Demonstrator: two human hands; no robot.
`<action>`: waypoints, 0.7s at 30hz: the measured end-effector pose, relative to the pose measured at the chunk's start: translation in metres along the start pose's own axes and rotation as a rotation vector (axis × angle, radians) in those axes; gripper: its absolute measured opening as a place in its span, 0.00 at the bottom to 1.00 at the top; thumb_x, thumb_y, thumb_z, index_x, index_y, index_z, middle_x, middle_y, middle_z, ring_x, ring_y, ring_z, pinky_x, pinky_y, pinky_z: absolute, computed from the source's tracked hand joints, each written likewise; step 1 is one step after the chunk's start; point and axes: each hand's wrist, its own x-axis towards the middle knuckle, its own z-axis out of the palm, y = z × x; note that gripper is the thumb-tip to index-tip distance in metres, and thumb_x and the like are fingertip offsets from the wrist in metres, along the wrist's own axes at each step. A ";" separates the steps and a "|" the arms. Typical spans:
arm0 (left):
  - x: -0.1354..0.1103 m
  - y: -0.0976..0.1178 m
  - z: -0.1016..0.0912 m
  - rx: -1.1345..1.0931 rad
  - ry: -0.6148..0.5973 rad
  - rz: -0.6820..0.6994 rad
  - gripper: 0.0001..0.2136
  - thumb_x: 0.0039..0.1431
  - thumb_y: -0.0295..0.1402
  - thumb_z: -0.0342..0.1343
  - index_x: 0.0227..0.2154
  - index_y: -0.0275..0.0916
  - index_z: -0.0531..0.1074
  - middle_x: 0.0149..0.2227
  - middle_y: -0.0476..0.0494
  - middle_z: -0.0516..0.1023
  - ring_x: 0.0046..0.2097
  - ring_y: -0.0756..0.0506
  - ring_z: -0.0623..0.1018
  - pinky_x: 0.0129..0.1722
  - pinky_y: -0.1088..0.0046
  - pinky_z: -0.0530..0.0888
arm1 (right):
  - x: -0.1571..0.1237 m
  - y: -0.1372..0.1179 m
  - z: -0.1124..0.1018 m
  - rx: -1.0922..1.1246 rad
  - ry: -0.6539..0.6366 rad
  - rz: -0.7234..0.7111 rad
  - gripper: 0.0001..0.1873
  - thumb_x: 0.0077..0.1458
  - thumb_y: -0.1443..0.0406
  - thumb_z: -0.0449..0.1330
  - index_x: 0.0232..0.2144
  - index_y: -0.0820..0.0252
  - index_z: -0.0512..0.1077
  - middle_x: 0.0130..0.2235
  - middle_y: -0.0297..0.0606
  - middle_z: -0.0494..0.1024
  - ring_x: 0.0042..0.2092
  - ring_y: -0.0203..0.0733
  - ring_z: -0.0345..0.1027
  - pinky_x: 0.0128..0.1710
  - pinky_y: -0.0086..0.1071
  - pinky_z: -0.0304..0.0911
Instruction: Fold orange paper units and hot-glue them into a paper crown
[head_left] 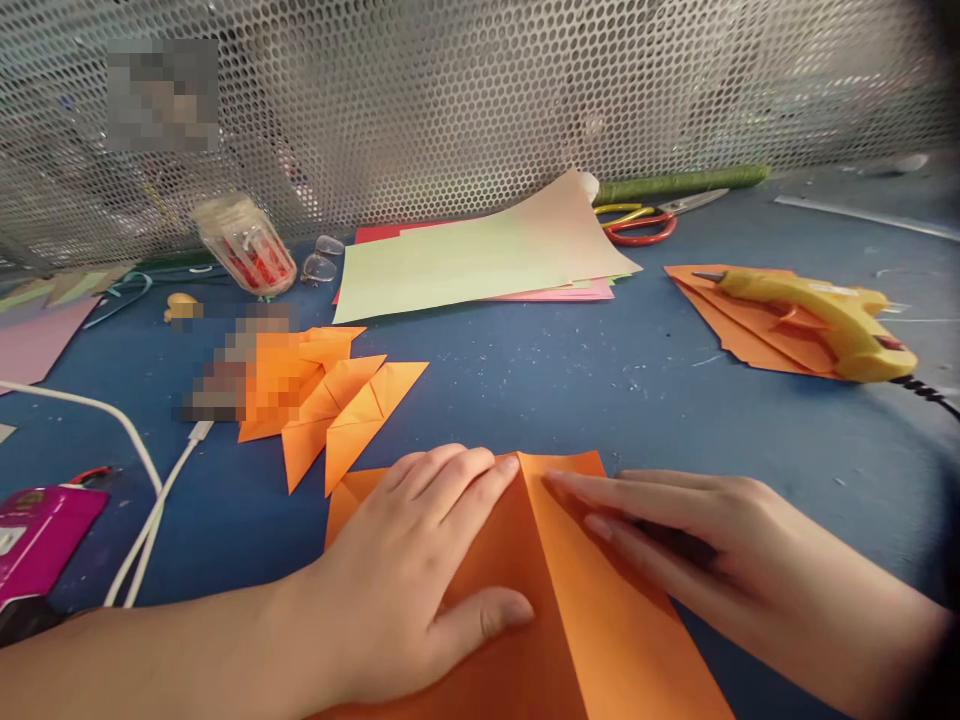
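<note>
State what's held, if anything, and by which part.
The left hand lies flat on orange paper, gripping nothing; the right hand touches it right of the crease; whether it pinches is unclear.

Along the perforated metal screen [450, 100] behind the blue tabletop [510, 390] sit a clear jar [251, 245] with red contents, a pair of glasses [319, 268], a stack of coloured paper [480, 258], and scissors [646, 232] with red and yellow handles near a green stick [675, 187]. A yellow glue gun [817, 310] lies at the right; at the left, a white cable [139, 440] runs near a magenta pack [49, 530]
</note>
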 end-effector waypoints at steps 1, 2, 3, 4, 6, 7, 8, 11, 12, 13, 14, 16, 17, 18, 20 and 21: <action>0.001 -0.001 0.000 0.024 0.005 -0.006 0.34 0.77 0.57 0.37 0.72 0.35 0.59 0.65 0.33 0.73 0.65 0.35 0.72 0.66 0.51 0.70 | 0.002 -0.001 0.000 -0.009 0.014 -0.018 0.21 0.73 0.54 0.50 0.51 0.47 0.81 0.33 0.33 0.84 0.29 0.37 0.78 0.28 0.26 0.73; 0.001 -0.002 0.001 0.040 0.003 -0.006 0.34 0.77 0.57 0.36 0.72 0.35 0.59 0.64 0.33 0.74 0.64 0.34 0.72 0.65 0.51 0.70 | 0.004 -0.001 -0.001 -0.027 0.041 -0.040 0.20 0.73 0.55 0.50 0.52 0.47 0.81 0.33 0.33 0.84 0.29 0.37 0.78 0.28 0.26 0.72; 0.001 -0.002 0.002 0.050 -0.002 -0.006 0.34 0.78 0.56 0.36 0.72 0.35 0.59 0.63 0.33 0.74 0.63 0.34 0.72 0.65 0.51 0.71 | 0.006 0.000 -0.002 -0.049 0.074 -0.061 0.20 0.73 0.56 0.51 0.53 0.48 0.81 0.32 0.33 0.83 0.28 0.36 0.78 0.27 0.25 0.72; 0.001 -0.003 0.002 0.057 -0.010 -0.008 0.34 0.78 0.56 0.35 0.72 0.36 0.59 0.63 0.33 0.73 0.63 0.34 0.72 0.64 0.50 0.71 | 0.007 0.001 -0.002 -0.070 0.115 -0.079 0.19 0.73 0.57 0.52 0.53 0.49 0.81 0.31 0.33 0.82 0.27 0.35 0.76 0.25 0.24 0.71; 0.000 -0.002 0.003 0.074 -0.028 -0.009 0.33 0.78 0.55 0.35 0.73 0.37 0.57 0.63 0.32 0.72 0.63 0.33 0.70 0.63 0.49 0.71 | 0.010 0.003 -0.003 -0.100 0.186 -0.115 0.18 0.73 0.59 0.53 0.54 0.50 0.81 0.32 0.34 0.81 0.27 0.33 0.76 0.26 0.23 0.71; -0.001 -0.002 0.003 0.089 -0.036 -0.010 0.33 0.78 0.54 0.35 0.74 0.37 0.56 0.63 0.32 0.72 0.62 0.33 0.70 0.62 0.48 0.71 | 0.011 0.004 -0.003 -0.104 0.212 -0.133 0.18 0.73 0.59 0.53 0.54 0.50 0.81 0.33 0.35 0.82 0.28 0.33 0.77 0.27 0.22 0.72; -0.002 -0.001 0.003 0.108 -0.039 -0.013 0.33 0.78 0.54 0.35 0.74 0.37 0.56 0.62 0.31 0.72 0.60 0.32 0.70 0.61 0.47 0.72 | 0.011 0.006 -0.003 -0.104 0.228 -0.149 0.18 0.73 0.59 0.53 0.54 0.51 0.81 0.36 0.36 0.82 0.30 0.33 0.78 0.29 0.22 0.73; -0.001 0.001 0.003 0.160 -0.037 -0.015 0.32 0.79 0.51 0.33 0.74 0.36 0.55 0.55 0.32 0.74 0.51 0.34 0.73 0.53 0.48 0.75 | 0.013 0.008 0.000 -0.115 0.249 -0.184 0.17 0.73 0.61 0.53 0.52 0.52 0.81 0.39 0.37 0.82 0.34 0.32 0.80 0.33 0.20 0.75; 0.001 0.001 0.002 0.167 -0.038 -0.003 0.31 0.79 0.50 0.33 0.74 0.34 0.55 0.52 0.33 0.75 0.48 0.35 0.74 0.51 0.49 0.75 | 0.012 0.008 0.001 -0.127 0.252 -0.191 0.17 0.73 0.62 0.53 0.51 0.52 0.81 0.38 0.36 0.82 0.33 0.31 0.79 0.33 0.20 0.74; 0.002 0.001 0.001 0.171 -0.041 0.014 0.32 0.79 0.49 0.33 0.73 0.33 0.55 0.49 0.34 0.76 0.45 0.36 0.74 0.48 0.51 0.76 | 0.012 0.008 0.002 -0.143 0.254 -0.194 0.16 0.73 0.63 0.53 0.52 0.52 0.81 0.38 0.35 0.82 0.33 0.31 0.79 0.33 0.19 0.74; 0.004 0.001 0.000 0.176 -0.049 0.043 0.32 0.78 0.49 0.34 0.72 0.31 0.56 0.47 0.35 0.76 0.43 0.36 0.74 0.46 0.53 0.76 | 0.012 0.008 0.002 -0.161 0.256 -0.196 0.17 0.73 0.63 0.53 0.52 0.52 0.81 0.38 0.35 0.82 0.33 0.31 0.80 0.32 0.19 0.74; 0.008 -0.001 -0.002 0.203 -0.055 0.083 0.32 0.78 0.49 0.36 0.71 0.30 0.58 0.47 0.36 0.77 0.42 0.37 0.75 0.43 0.56 0.76 | 0.010 0.007 0.004 -0.195 0.255 -0.201 0.18 0.74 0.62 0.51 0.53 0.53 0.80 0.38 0.35 0.82 0.33 0.32 0.81 0.31 0.18 0.74; 0.010 -0.002 -0.002 0.220 -0.053 0.096 0.32 0.77 0.49 0.36 0.71 0.30 0.58 0.47 0.36 0.78 0.42 0.37 0.75 0.41 0.56 0.76 | 0.009 0.006 0.005 -0.209 0.256 -0.203 0.18 0.75 0.62 0.50 0.52 0.54 0.80 0.37 0.35 0.82 0.33 0.32 0.81 0.30 0.18 0.73; 0.011 -0.003 -0.003 0.236 -0.051 0.103 0.32 0.77 0.50 0.36 0.71 0.30 0.58 0.48 0.36 0.78 0.42 0.36 0.76 0.40 0.57 0.75 | 0.008 0.006 0.005 -0.220 0.256 -0.204 0.19 0.76 0.61 0.49 0.52 0.55 0.80 0.36 0.35 0.82 0.33 0.32 0.81 0.29 0.17 0.73; 0.012 -0.003 -0.003 0.258 -0.044 0.108 0.32 0.77 0.50 0.35 0.71 0.30 0.58 0.49 0.36 0.78 0.43 0.36 0.77 0.39 0.57 0.75 | 0.006 0.004 0.006 -0.244 0.253 -0.208 0.21 0.76 0.60 0.47 0.51 0.56 0.80 0.34 0.35 0.81 0.31 0.32 0.81 0.28 0.17 0.72; 0.011 -0.003 -0.003 0.265 -0.038 0.107 0.32 0.78 0.50 0.33 0.71 0.30 0.57 0.49 0.36 0.78 0.43 0.36 0.77 0.39 0.57 0.75 | 0.005 0.003 0.006 -0.257 0.253 -0.212 0.22 0.77 0.60 0.46 0.50 0.57 0.80 0.33 0.35 0.81 0.31 0.32 0.81 0.27 0.17 0.72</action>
